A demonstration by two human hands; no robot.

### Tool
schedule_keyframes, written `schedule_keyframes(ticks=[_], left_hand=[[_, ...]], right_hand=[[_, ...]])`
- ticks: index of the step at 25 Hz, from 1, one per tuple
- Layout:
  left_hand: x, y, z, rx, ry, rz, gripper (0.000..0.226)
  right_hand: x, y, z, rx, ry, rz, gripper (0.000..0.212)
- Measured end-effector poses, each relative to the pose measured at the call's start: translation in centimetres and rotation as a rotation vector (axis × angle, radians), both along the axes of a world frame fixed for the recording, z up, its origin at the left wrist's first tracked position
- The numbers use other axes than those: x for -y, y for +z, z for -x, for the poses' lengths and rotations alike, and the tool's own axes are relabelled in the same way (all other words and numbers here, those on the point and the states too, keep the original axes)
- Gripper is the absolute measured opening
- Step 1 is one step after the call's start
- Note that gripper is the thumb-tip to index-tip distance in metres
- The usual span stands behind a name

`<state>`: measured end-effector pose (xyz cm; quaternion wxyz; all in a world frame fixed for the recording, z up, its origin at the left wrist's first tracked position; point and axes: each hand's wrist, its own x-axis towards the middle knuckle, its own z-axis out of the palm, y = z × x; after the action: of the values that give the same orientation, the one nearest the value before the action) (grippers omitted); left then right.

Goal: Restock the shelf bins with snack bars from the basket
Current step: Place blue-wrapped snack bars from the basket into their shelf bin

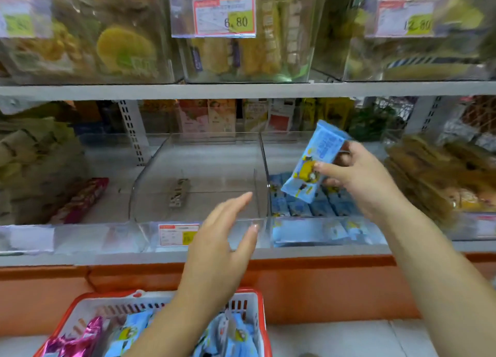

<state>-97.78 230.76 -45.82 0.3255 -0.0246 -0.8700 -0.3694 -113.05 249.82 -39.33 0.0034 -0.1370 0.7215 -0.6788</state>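
Past red basket [261,307], left hand [222,249] slack and empty, lay blue snack bar [318,152] pinched in right hand [359,179] flat onto stack [308,209] in right bin [264,163]

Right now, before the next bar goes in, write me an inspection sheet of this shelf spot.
Surface: white shelf carrying clear bins side by side.
Job's things: blue snack bar held above the right bin, which already holds blue bars; middle bin holds one dark bar; red basket below holds blue packs and pink packs.
Clutter: pink pack lying left of the middle bin.
Hands: right hand pinches the snack bar; left hand open, fingers straight, before the middle bin.
Cables: nothing seen.
Surroundings: upper shelf of bins with yellow snacks and price tags; orange base below.
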Motion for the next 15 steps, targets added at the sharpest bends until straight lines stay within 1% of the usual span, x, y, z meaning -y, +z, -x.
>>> schedule_keyframes(ticks=[2,4,7,9,10,15], left_hand=[[-0.3,0.8,2.7,0.075,-0.001,0.189,0.059],[-0.6,0.3,5.1,0.151,-0.017,0.275,0.063],[-0.7,-1.1,7.2,0.197,-0.034,0.321,0.063],[-0.6,-1.9,7.9,0.185,-0.041,0.324,0.063],[-0.6,-2.1,8.0,0.177,-0.049,0.321,0.064],[-0.4,-2.0,7.9,0.195,-0.076,0.296,0.064]], right_hand=[[-2.1,-0.8,3.7,0.01,-0.18,-0.301,0.041],[-3.5,-2.6,6.1,0.107,-0.226,-0.634,0.045],[-3.7,-4.5,7.8,0.207,-0.086,-1.028,0.036],[-3.3,-5.2,8.3,0.215,0.0,-1.241,0.036],[-3.2,-5.3,8.4,0.206,0.016,-1.3,0.037],[-2.9,-5.5,8.0,0.227,0.044,-1.34,0.038]])
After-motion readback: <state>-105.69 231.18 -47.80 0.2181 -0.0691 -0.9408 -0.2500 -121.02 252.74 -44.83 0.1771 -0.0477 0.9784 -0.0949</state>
